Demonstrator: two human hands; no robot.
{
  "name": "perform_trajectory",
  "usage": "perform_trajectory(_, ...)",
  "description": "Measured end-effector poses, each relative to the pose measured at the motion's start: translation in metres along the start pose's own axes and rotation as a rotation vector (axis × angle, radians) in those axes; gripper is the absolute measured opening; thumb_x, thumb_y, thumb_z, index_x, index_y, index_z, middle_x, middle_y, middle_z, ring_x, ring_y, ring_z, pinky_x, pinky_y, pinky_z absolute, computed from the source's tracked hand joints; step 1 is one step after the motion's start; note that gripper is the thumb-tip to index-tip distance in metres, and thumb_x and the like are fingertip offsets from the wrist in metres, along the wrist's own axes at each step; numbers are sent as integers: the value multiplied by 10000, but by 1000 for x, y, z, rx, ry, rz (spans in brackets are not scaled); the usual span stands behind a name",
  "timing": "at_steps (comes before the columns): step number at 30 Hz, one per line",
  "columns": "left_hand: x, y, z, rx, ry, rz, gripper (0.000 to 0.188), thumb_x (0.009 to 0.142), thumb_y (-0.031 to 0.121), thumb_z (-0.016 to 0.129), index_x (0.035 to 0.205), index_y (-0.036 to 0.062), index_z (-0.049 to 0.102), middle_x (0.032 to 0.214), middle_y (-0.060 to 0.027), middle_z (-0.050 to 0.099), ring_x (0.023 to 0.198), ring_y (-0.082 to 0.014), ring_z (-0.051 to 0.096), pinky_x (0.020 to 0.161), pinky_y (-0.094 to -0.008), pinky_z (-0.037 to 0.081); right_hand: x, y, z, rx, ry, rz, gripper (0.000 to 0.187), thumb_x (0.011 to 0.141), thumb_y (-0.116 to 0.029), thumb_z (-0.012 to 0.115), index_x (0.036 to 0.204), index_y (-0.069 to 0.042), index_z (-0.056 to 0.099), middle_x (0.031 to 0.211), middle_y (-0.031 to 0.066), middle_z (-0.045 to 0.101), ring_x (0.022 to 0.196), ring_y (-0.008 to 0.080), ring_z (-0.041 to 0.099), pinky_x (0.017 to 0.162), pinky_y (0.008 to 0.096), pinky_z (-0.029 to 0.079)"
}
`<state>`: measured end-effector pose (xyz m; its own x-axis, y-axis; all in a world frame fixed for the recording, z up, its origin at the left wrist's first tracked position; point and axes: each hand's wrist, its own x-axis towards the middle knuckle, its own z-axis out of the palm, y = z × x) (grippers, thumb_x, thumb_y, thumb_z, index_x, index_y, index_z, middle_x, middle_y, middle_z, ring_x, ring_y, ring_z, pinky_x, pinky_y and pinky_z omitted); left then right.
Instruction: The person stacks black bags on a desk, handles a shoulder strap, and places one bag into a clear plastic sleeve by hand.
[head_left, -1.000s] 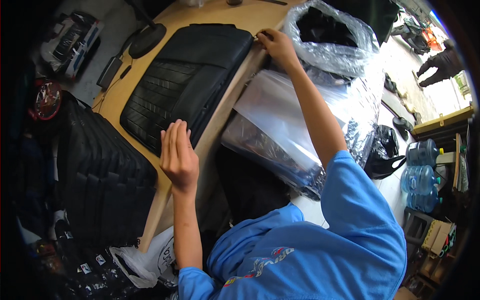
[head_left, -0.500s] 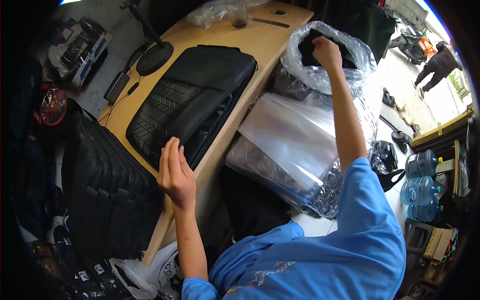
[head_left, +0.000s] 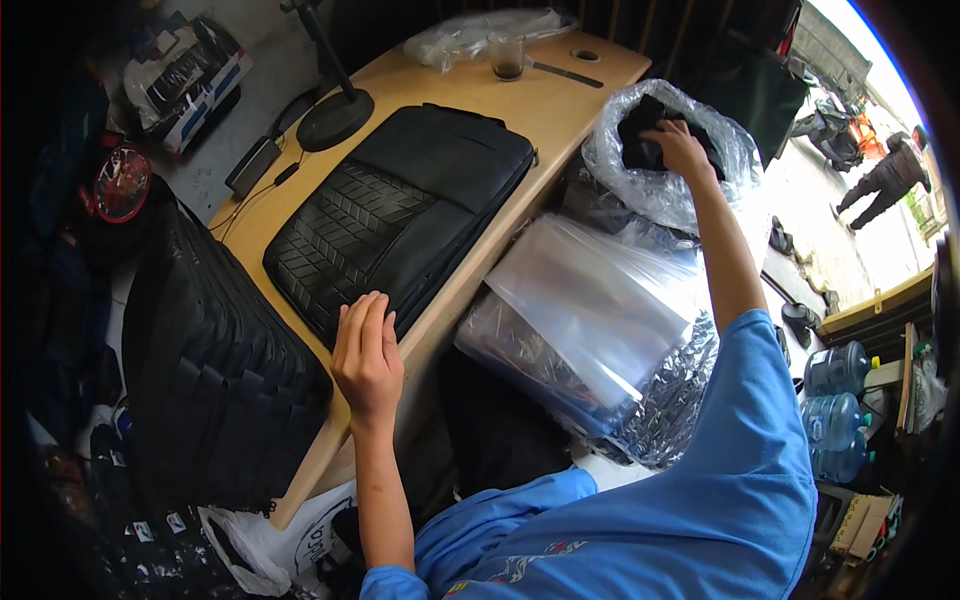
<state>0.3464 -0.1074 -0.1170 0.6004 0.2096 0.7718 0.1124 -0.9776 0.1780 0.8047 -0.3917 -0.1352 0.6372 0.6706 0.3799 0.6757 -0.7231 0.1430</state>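
A black backpack (head_left: 410, 200) with a tread-like embossed panel lies flat on the wooden table. My left hand (head_left: 368, 350) rests at its near corner, fingers stretched out and held together, gripping nothing. Off the table's right side, my right hand (head_left: 682, 150) reaches into the mouth of a clear plastic bag (head_left: 610, 165). Black soft material (head_left: 645, 120) fills that bag, and my fingers extend over it, touching or just above it. The tips are partly lost against the dark material.
Clear plastic sleeves (head_left: 590, 300) are stacked right of the table. Several black bags (head_left: 220, 350) stand at the left. A lamp base (head_left: 336, 120), a glass (head_left: 507, 58) and a plastic wrap (head_left: 480, 35) sit on the table. Water jugs (head_left: 835, 420) stand at right; a person (head_left: 890, 180) is outside.
The view has shifted slightly. The backpack's near side, bulged and creased before, now lies flatter. My right hand's fingers have stretched out from a more closed shape over the black material.
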Motion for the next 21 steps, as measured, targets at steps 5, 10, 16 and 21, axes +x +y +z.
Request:
perform_trajectory(5, -1, 3, 1, -3, -24, -4, 166, 820, 40, 586, 980, 0, 608, 962, -121, 628, 921, -285, 614, 861, -422, 479, 8, 5, -22, -44, -171, 82, 282, 740, -50, 549, 943, -217, 651, 1052, 25, 563, 1017, 227, 531, 797, 364, 485)
perform_trajectory(10, -5, -1, -5, 32, -19, -20, 171, 826, 54, 581, 988, 2, 605, 970, -115, 626, 922, -280, 613, 870, -427, 475, 9, -18, -11, 50, -4, -87, 349, 754, -16, 508, 991, -232, 645, 1031, 24, 534, 1023, 216, 514, 798, 352, 487)
perform_trajectory(16, -2, 1, -1, 17, -25, -5, 179, 819, 54, 589, 990, 3, 601, 968, -111, 625, 921, -279, 613, 865, -425, 478, 7, -10, -8, -107, -5, 12, 249, 775, -79, 529, 964, -197, 641, 1050, 2, 538, 1079, 185, 463, 810, 365, 441)
perform_trajectory(21, -3, 1, -2, 12, -17, -13, 183, 817, 51, 589, 993, 3, 598, 969, -111, 624, 916, -278, 614, 861, -424, 481, 25, -1, -56, 12, 284, -69, 162, 804, -91, 508, 923, -95, 619, 816, 82, 641, 815, 275, 610, 746, 384, 453)
